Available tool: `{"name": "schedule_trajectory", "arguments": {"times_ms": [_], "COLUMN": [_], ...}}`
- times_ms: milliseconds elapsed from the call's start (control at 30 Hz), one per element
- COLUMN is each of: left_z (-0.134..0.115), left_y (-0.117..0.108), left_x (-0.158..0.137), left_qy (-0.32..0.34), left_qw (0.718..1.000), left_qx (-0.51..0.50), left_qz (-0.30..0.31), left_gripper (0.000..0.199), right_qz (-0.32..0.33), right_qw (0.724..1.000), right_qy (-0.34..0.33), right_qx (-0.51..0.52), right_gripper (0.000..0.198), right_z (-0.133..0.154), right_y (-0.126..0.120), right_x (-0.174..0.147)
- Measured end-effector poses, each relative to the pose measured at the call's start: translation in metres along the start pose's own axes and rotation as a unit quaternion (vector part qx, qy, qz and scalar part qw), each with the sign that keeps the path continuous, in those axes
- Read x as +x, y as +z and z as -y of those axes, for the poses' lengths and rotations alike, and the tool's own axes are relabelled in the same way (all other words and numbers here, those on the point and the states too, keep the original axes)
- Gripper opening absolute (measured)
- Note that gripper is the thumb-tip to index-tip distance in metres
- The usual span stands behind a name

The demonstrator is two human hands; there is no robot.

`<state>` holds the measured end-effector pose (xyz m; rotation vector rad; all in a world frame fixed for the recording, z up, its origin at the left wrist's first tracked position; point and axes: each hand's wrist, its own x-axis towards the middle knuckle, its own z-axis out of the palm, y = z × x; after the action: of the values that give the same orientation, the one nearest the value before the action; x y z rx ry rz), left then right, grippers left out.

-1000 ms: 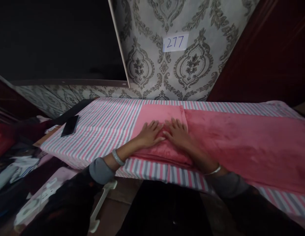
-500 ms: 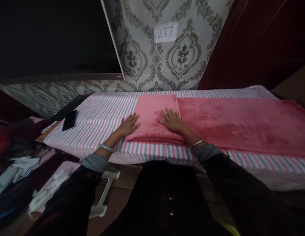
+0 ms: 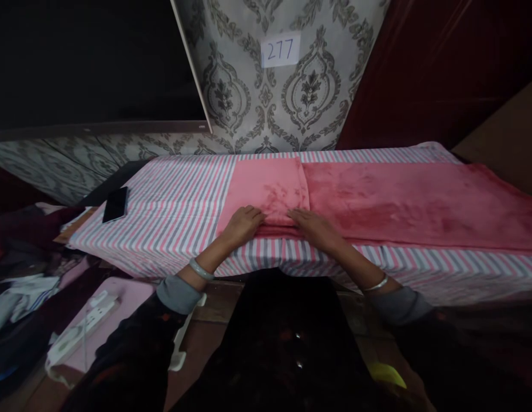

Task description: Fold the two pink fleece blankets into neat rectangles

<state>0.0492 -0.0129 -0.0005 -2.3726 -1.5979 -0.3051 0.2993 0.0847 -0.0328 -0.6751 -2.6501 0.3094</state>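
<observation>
A pink plush blanket (image 3: 403,200) lies lengthwise on the striped cloth, with its left end folded over into a thicker layered part (image 3: 268,180). At the near edge of this folded part, my left hand (image 3: 243,224) has its fingers curled over the layers. To its right, my right hand (image 3: 315,228) grips the same near edge, fingers on top and pointing left. Both thumbs are largely hidden. A short stretch of the folded edge shows between the two hands.
The pink-and-grey striped cloth (image 3: 175,194) covers the table. A phone (image 3: 115,205) lies at its left end. Behind are a large dark screen (image 3: 94,63) and a wall paper marked 277 (image 3: 280,50). Lower left, a power strip (image 3: 83,329) rests on a pink stool (image 3: 133,292).
Both hands have come from lying flat on top of the folded part to its near edge, with fingers curled over it. The view has shifted slightly.
</observation>
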Motion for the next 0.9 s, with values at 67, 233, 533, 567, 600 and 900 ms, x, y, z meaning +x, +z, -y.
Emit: {"name": "schedule_trajectory", "arguments": {"times_ms": [67,233,533,567,600,900], "left_z": [-0.001,-0.009,-0.058,-0.061,-0.063,-0.061], "left_y": [0.006,0.008,0.004,0.009,0.013,0.021], "left_x": [-0.007,-0.023,0.030,0.031,0.031,0.021], "left_qy": [0.007,-0.005,-0.172,-0.187,-0.196,-0.199], "left_qw": [1.000,0.999,0.984,0.981,0.979,0.979], "left_qx": [0.027,-0.003,-0.022,-0.020,-0.015,0.010], "left_qz": [0.000,-0.035,0.042,0.054,0.060,0.043], "left_gripper": [0.030,0.037,0.050,0.049,0.049,0.051], "right_qz": [-0.031,-0.056,-0.054,-0.038,-0.026,-0.013], "right_qw": [0.999,0.998,0.981,0.980,0.978,0.975], "right_qy": [-0.002,0.007,0.168,0.177,0.182,0.199], "right_qx": [-0.014,-0.019,-0.076,-0.087,-0.095,-0.101], "right_gripper": [0.057,0.052,0.057,0.057,0.057,0.056], "right_z": [0.000,0.006,0.042,0.044,0.046,0.051], "right_y": [0.009,0.022,0.014,0.018,0.021,0.022], "right_x": [-0.003,-0.011,0.014,0.014,0.013,0.013]}}
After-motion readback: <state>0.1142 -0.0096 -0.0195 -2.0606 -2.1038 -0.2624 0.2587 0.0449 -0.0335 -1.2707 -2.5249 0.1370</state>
